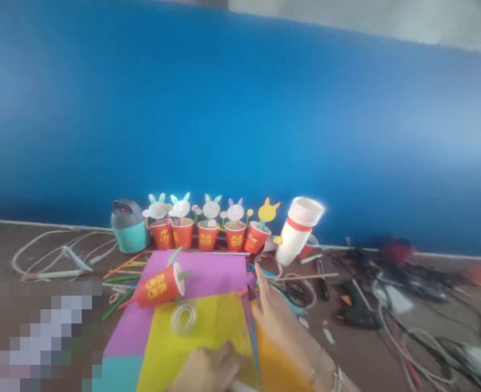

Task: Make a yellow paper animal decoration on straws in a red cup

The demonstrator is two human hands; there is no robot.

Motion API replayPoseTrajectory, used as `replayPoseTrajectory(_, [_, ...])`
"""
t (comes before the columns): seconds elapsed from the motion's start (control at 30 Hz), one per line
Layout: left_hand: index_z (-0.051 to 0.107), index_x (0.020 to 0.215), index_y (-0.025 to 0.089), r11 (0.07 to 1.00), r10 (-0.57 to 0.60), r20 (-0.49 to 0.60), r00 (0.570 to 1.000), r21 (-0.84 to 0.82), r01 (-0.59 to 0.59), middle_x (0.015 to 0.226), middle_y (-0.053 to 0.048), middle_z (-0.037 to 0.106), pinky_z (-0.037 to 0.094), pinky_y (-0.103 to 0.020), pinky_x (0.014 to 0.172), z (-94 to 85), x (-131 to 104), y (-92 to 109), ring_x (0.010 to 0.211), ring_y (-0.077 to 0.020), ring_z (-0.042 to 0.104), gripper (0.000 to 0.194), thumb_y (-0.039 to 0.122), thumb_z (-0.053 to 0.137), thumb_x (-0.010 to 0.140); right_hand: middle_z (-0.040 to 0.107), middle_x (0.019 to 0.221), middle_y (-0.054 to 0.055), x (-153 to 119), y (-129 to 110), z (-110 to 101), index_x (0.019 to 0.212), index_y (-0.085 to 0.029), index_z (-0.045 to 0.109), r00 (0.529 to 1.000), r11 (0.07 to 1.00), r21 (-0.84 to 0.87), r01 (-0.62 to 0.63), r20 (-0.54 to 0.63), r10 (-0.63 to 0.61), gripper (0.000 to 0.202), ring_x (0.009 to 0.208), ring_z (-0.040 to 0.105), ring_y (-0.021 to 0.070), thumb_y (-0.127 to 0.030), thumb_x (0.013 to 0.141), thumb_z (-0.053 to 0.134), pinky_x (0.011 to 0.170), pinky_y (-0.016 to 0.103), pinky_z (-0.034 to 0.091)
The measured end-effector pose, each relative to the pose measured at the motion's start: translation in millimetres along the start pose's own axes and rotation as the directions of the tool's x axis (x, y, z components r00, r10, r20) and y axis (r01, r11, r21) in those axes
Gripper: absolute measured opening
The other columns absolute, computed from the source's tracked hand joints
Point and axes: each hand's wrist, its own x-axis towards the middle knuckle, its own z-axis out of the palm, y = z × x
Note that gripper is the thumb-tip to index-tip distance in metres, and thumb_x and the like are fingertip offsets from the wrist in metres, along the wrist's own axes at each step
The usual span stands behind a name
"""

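My left hand (209, 367) is low over the yellow sheet of paper (195, 332), its fingers curled and blurred. A whitish edge shows beside it, too unclear to name. My right hand (268, 310) reaches forward past the papers' right edge, index finger stretched out and thumb apart, near thin sticks and coiled wire. Nothing shows in its grasp. A clear roll of tape (184, 318) lies on the yellow sheet. Behind it, a red paper cup (158, 287) with green strips lies tipped on the purple sheet (215, 267).
Along the blue wall panel (224, 120) stand several red cups (207, 236) with paper rabbit heads. A tilted stack of white cups (299, 228) is right of them, a teal and grey container (129, 226) left. A glue gun (358, 307) and tangled cables (412, 321) lie right.
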Motion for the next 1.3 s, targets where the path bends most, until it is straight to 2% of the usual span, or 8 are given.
replayPoseTrajectory(0.23, [0.057,0.091,0.024,0.999,-0.033,-0.006,0.999,-0.040,0.033,0.082,0.004,0.064,0.039,-0.020,0.047,2.9,1,3,0.057,-0.0107,0.059,0.010,0.020,0.061,0.082,0.059,0.090,0.005,8,-26,-28,0.112,-0.024,0.053,0.965,0.896,0.430,0.113,-0.261,0.003,0.037,0.083,0.058,0.0187,-0.005,0.088,0.032,0.075,0.032,0.052])
replayPoseTrajectory(0.4, [0.058,0.092,0.025,0.998,-0.048,0.031,0.998,-0.030,0.049,0.082,0.005,0.066,0.040,-0.020,0.046,-4.3,2,4,0.055,-0.0114,0.060,0.017,0.017,0.061,0.078,0.052,0.079,0.002,2,-37,-22,0.074,-0.022,0.052,0.974,0.866,0.461,0.194,-0.194,-0.115,0.028,0.072,0.053,0.0168,-0.004,0.086,0.034,0.064,0.029,0.046])
replayPoseTrajectory(0.57, [0.057,0.099,0.024,0.994,-0.088,0.050,0.995,-0.060,0.091,0.097,0.001,0.069,0.050,-0.019,0.053,-8.6,1,6,0.064,-0.0137,0.067,0.028,0.008,0.054,0.076,0.060,0.090,0.008,-3,-23,-8,0.097,-0.020,0.058,0.976,0.938,0.301,0.174,-0.181,-0.123,0.031,0.082,0.057,0.0232,-0.004,0.078,0.039,0.073,0.038,0.047])
replayPoseTrajectory(0.7, [0.054,0.115,0.023,0.984,-0.169,0.108,0.980,-0.047,0.174,0.130,-0.005,0.062,0.059,-0.024,0.061,-11.9,0,8,0.073,-0.0182,0.072,0.042,0.009,0.053,0.076,0.063,0.096,0.009,0,-28,-11,0.105,-0.021,0.052,0.962,0.840,0.538,0.070,-0.258,0.085,0.019,0.087,0.061,0.0238,-0.018,0.089,0.043,0.076,0.038,0.050])
replayPoseTrajectory(0.9, [0.059,0.115,0.024,0.976,-0.213,0.296,0.931,0.015,0.218,0.135,-0.006,0.060,0.062,-0.032,0.067,-25.1,7,15,0.076,-0.0224,0.074,0.034,0.015,0.057,0.082,0.057,0.049,-0.004,-3,-56,-24,0.072,-0.024,0.048,0.959,0.373,0.884,-0.283,0.270,0.087,0.036,0.047,0.054,0.0145,-0.051,0.095,0.042,0.050,0.026,0.044])
replayPoseTrajectory(1.0, [0.061,0.111,0.023,0.976,-0.211,0.333,0.919,0.026,0.215,0.137,-0.007,0.058,0.062,-0.032,0.069,-29.5,10,17,0.079,-0.0228,0.074,0.030,0.016,0.058,0.082,0.070,0.075,0.002,-3,-51,-18,0.097,-0.023,0.060,0.928,0.423,0.828,-0.368,0.357,0.107,0.039,0.067,0.064,0.0178,-0.056,0.094,0.039,0.068,0.030,0.052])
replayPoseTrajectory(1.13, [0.058,0.119,0.022,0.982,-0.186,0.334,0.924,0.020,0.190,0.143,-0.007,0.052,0.063,-0.036,0.071,-30.4,10,16,0.082,-0.0246,0.074,0.036,0.016,0.057,0.084,0.065,0.115,0.006,1,-31,-4,0.112,-0.025,0.059,0.934,0.486,0.819,-0.305,0.159,0.319,0.049,0.107,0.060,0.0226,-0.064,0.091,0.038,0.097,0.037,0.045])
replayPoseTrajectory(1.3, [0.058,0.119,0.023,0.974,-0.220,0.317,0.922,0.027,0.223,0.142,-0.006,0.053,0.062,-0.031,0.070,-29.0,9,16,0.081,-0.0224,0.074,0.040,0.013,0.057,0.080,0.060,0.066,0.001,1,-27,-1,0.073,-0.023,0.056,0.933,0.561,0.767,-0.312,0.137,0.333,0.044,0.069,0.061,0.0203,-0.058,0.092,0.038,0.069,0.033,0.051])
